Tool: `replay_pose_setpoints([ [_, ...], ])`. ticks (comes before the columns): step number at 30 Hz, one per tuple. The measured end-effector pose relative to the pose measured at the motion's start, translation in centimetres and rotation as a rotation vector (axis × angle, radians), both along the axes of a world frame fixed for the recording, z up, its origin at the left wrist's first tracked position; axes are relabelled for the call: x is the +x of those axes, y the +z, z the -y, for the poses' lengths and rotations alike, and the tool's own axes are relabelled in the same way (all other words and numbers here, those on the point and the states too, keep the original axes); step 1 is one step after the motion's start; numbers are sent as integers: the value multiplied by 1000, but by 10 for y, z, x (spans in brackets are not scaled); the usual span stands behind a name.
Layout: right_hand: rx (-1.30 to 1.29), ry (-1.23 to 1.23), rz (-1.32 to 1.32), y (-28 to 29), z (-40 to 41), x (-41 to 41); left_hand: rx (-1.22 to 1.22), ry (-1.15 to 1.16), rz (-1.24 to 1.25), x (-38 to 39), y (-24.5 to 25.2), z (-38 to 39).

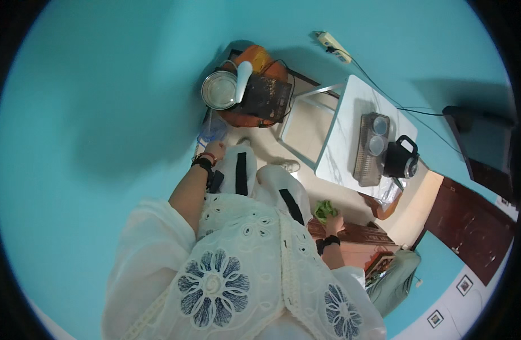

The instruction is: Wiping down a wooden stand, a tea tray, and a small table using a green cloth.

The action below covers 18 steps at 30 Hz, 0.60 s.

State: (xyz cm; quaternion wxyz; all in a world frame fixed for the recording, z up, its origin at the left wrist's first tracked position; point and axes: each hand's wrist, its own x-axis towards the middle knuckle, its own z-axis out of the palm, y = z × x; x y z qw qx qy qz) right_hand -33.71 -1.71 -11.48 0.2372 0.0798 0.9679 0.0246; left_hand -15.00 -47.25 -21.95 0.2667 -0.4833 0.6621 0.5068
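Note:
My right hand (pixel 335 223) is closed around a bunch of green leaves (pixel 325 211), low at the right beside a reddish wooden cabinet (pixel 358 233). At the left, my left hand (pixel 216 148) is near my knee, next to a clear bluish plastic vessel (pixel 213 129); its fingers are partly hidden, and whether it holds the vessel is unclear. Beyond it, a round pot with a glass lid (pixel 220 90) and a white handle (pixel 243 80) stands at the edge of a black cooktop (pixel 269 95), which rests on an orange stool or stand (pixel 281 70).
To the right stands a white marble-patterned table (pixel 337 159) with a metal frame, bearing a plastic basket (pixel 361 170) with two lidded cups and a black kettle (pixel 394 161). A power strip (pixel 335 46) hangs on the turquoise wall. A cable runs from it past the table.

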Motion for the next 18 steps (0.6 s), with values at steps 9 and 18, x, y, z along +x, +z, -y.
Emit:
replay_pose_setpoints([
  [9, -426, -252, 227, -30, -38, 33, 165, 468, 79, 58, -4, 24],
  [18, -515, -32, 185, -2, 40, 0, 92, 322, -22, 41, -6, 23],
])
